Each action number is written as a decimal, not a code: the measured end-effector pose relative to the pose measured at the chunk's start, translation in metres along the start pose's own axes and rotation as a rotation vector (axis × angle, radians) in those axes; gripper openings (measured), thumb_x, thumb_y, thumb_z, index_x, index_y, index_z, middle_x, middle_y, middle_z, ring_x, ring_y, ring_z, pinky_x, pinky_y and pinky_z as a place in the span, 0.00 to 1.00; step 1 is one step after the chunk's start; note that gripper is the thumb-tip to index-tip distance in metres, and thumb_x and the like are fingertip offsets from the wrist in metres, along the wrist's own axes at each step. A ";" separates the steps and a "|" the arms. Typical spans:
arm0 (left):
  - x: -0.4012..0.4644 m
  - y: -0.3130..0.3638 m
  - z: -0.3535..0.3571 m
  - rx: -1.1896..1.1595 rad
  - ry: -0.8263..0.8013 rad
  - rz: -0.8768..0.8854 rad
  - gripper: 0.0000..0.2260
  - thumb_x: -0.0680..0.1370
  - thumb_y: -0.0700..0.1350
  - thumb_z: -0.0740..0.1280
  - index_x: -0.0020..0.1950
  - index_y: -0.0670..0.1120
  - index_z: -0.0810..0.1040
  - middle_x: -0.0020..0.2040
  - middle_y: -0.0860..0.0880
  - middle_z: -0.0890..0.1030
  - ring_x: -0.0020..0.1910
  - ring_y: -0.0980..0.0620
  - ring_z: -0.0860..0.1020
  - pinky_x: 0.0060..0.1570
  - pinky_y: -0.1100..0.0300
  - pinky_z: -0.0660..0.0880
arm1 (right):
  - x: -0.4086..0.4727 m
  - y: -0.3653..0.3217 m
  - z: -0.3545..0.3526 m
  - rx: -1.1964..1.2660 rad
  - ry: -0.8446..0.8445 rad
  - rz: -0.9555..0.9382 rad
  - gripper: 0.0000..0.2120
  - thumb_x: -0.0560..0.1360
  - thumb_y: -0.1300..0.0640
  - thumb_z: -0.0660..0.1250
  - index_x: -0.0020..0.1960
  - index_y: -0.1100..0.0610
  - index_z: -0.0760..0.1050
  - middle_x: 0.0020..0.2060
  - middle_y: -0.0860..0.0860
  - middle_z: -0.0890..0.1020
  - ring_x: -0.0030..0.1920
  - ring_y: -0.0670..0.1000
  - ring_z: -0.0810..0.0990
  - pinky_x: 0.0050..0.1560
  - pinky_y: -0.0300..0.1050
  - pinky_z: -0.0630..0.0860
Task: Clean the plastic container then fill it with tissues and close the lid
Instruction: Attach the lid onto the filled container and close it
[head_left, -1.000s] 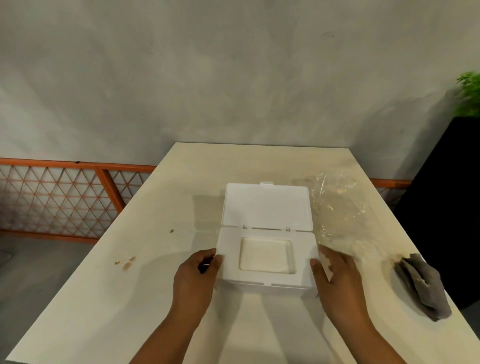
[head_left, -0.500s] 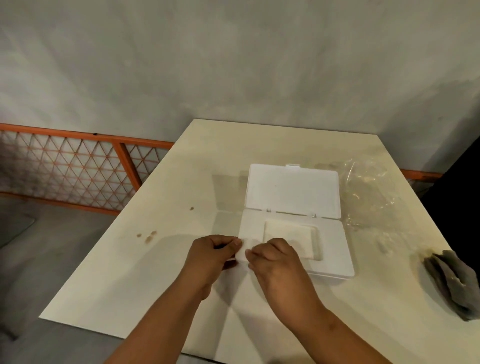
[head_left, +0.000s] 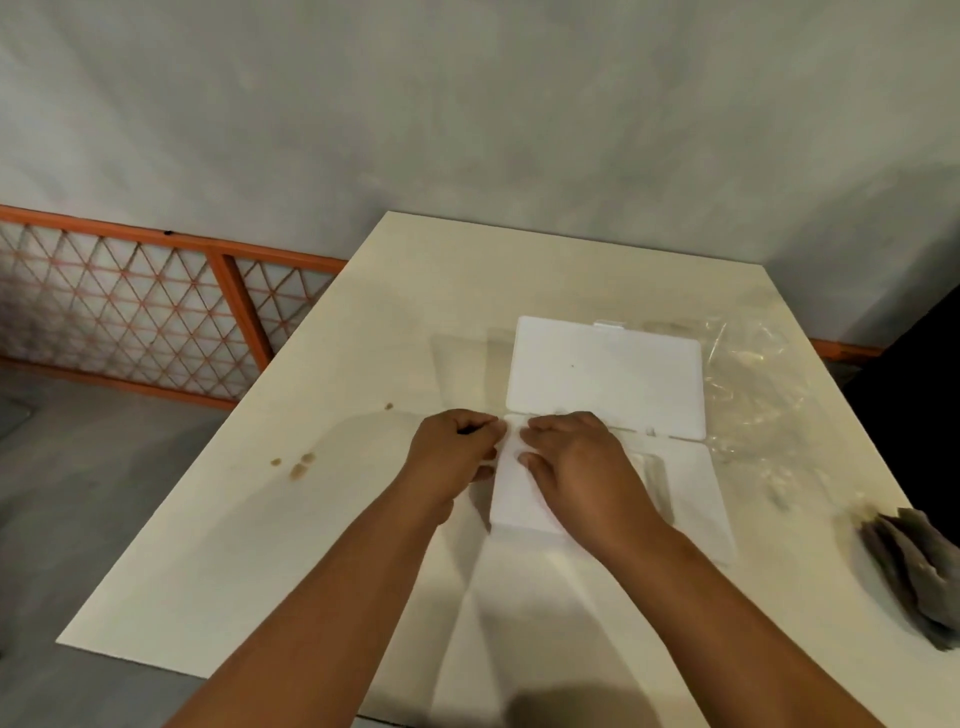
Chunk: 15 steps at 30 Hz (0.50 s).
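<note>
Against a grey wall (head_left: 467, 104) with orange lattice fencing (head_left: 130, 312) at left: cream table (head_left: 311, 519), brown spots, crumpled clear plastic wrap (head_left: 753, 395), grey cloth (head_left: 914, 566) at right edge. Mid-table: white plastic container (head_left: 696, 499), lid (head_left: 608, 379) flung back flat. Left hand (head_left: 452, 457) and right hand (head_left: 576, 467), fingers curled, pinching its near-left corner.

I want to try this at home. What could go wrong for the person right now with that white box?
1. Both hands, left hand and right hand, crowd the left end of the white plastic container; pressing there might tip or slide it.
2. The open lid lies flat behind; it could get bumped.
3. The clear plastic wrapper lies right beside the lid and might get caught when it closes.
</note>
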<state>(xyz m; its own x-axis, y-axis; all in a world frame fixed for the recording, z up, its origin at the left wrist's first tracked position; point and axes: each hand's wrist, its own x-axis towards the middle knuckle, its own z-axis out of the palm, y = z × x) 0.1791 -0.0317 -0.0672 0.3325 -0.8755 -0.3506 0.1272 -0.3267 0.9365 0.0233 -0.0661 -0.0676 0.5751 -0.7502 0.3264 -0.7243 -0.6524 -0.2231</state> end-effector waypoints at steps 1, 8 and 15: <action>0.005 0.001 0.002 -0.030 -0.012 -0.001 0.06 0.75 0.43 0.71 0.51 0.43 0.82 0.46 0.45 0.84 0.44 0.49 0.84 0.41 0.59 0.81 | 0.004 0.002 0.003 -0.011 -0.007 0.017 0.09 0.72 0.57 0.70 0.51 0.57 0.84 0.49 0.53 0.85 0.48 0.58 0.81 0.51 0.52 0.79; 0.011 -0.002 0.004 -0.107 -0.016 0.004 0.04 0.74 0.40 0.72 0.47 0.41 0.83 0.43 0.44 0.85 0.41 0.50 0.84 0.39 0.61 0.80 | 0.004 -0.005 0.016 -0.003 0.048 0.068 0.13 0.73 0.57 0.64 0.52 0.56 0.84 0.48 0.52 0.85 0.47 0.57 0.80 0.46 0.52 0.79; -0.016 -0.012 0.009 0.499 0.102 0.703 0.05 0.75 0.45 0.70 0.50 0.51 0.83 0.48 0.58 0.80 0.48 0.62 0.77 0.49 0.72 0.72 | -0.037 -0.003 -0.020 0.142 0.088 0.061 0.13 0.76 0.51 0.62 0.51 0.54 0.84 0.47 0.47 0.85 0.49 0.49 0.80 0.55 0.41 0.74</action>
<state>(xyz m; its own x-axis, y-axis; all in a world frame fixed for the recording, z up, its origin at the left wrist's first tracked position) 0.1643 -0.0169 -0.0732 0.2652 -0.9045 0.3340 -0.5562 0.1394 0.8193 -0.0040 -0.0342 -0.0609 0.4918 -0.7807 0.3855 -0.6922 -0.6191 -0.3709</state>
